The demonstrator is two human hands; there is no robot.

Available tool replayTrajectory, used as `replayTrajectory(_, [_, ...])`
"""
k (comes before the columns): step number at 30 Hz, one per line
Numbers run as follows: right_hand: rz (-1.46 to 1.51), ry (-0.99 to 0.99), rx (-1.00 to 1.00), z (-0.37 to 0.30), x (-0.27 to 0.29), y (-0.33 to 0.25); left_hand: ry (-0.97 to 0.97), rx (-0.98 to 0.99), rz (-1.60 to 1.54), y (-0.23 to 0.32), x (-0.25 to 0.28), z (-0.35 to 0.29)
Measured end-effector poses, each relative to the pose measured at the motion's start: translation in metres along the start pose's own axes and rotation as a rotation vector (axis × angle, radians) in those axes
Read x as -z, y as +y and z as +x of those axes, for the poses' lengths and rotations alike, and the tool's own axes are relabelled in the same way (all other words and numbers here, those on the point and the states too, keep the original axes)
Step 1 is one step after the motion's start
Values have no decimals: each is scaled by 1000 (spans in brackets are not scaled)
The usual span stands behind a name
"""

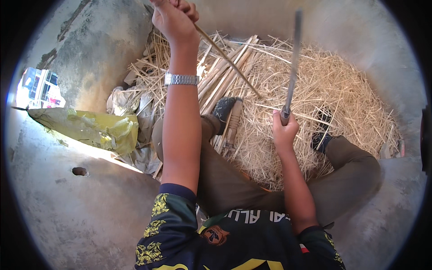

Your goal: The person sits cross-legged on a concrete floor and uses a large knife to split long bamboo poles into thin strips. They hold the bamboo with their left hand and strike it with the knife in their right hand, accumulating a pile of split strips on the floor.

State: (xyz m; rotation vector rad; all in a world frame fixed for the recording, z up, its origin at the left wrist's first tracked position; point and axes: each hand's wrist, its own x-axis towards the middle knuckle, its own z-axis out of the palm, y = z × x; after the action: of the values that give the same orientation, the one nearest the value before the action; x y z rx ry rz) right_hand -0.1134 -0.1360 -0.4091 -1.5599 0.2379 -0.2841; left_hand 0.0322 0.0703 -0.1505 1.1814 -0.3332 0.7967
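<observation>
My left hand (175, 20), raised at the upper left with a metal watch (181, 79) on the wrist, is closed around one end of a thin bamboo-like stick (227, 59). The stick slants down to the right, its lower tip over the straw-like shavings (346, 85). In my right hand (285, 132) is the dark handle of a long knife (293, 67), its narrow blade pointing up and away. Blade and stick are apart. Between my bent legs stands a pale carved wooden piece (233, 121), next to my left foot (223, 112).
Split strips (231, 67) lie in a bundle behind the left foot. A yellow translucent sack (105, 130) hangs at the left by an opening (40, 87). Grey plastered walls (103, 49) surround the spot; a small hole (80, 171) shows at lower left.
</observation>
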Motion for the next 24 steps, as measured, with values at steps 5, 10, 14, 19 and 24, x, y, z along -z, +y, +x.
replayTrajectory(5, [-159,-35,-50,-11,11,87,8,10,-43,-11,-23,-1])
replayTrajectory(10, [-806,-265,-553,-19,29,132,97,19,-27,-13,-39,-15])
replayTrajectory(14, [-768,-273,-572,-12,32,139,46,21,-4,-18,-41,-21])
replayTrajectory(19, [-413,-340,-725,-16,29,154,-29,28,-45,-19,-41,-17])
replayTrajectory(24, [22,-346,-945,-13,23,156,4,30,-20,-20,-40,-14])
